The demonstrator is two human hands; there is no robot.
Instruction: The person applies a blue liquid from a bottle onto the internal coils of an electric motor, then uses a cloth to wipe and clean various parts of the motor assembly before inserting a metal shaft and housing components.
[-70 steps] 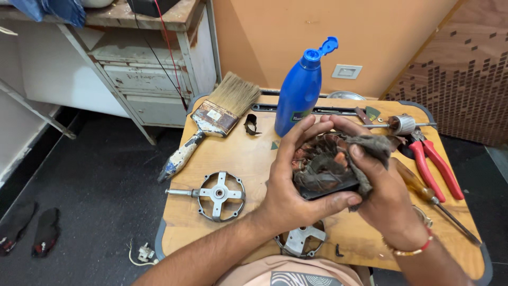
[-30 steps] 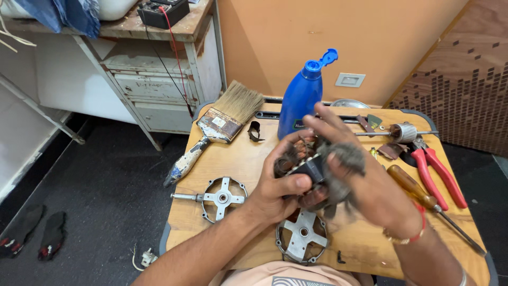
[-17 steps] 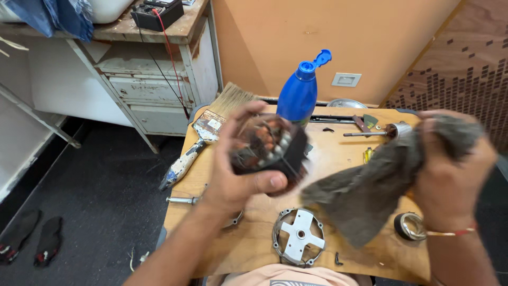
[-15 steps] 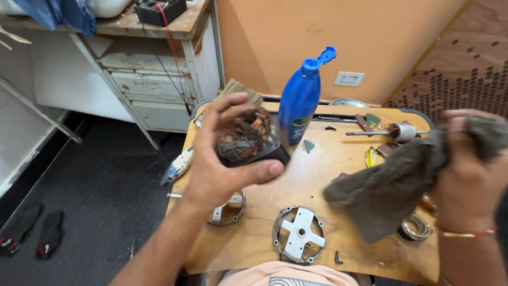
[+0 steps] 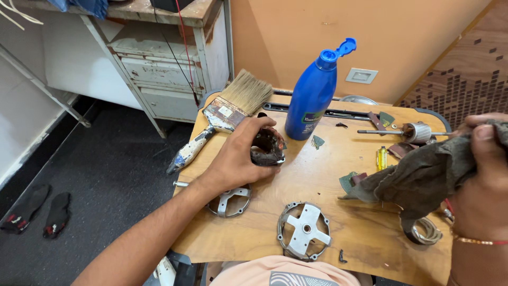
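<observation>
Left hand (image 5: 233, 159) grips motor stator (image 5: 268, 146) near table's (image 5: 317, 175) left edge; right hand (image 5: 484, 175) clutches rag (image 5: 423, 175)

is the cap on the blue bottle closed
No, the flip cap of the blue bottle stands swung open above the neck.

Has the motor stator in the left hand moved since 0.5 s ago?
Yes. The left hand has brought the motor stator down from mid-air to the wooden table, left of the blue bottle.

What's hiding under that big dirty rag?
Under the rag peeks a coil of wire on the wooden table, plus a bit of red handle. The right hand grips the rag. Whatever else lies beneath is covered.
</observation>
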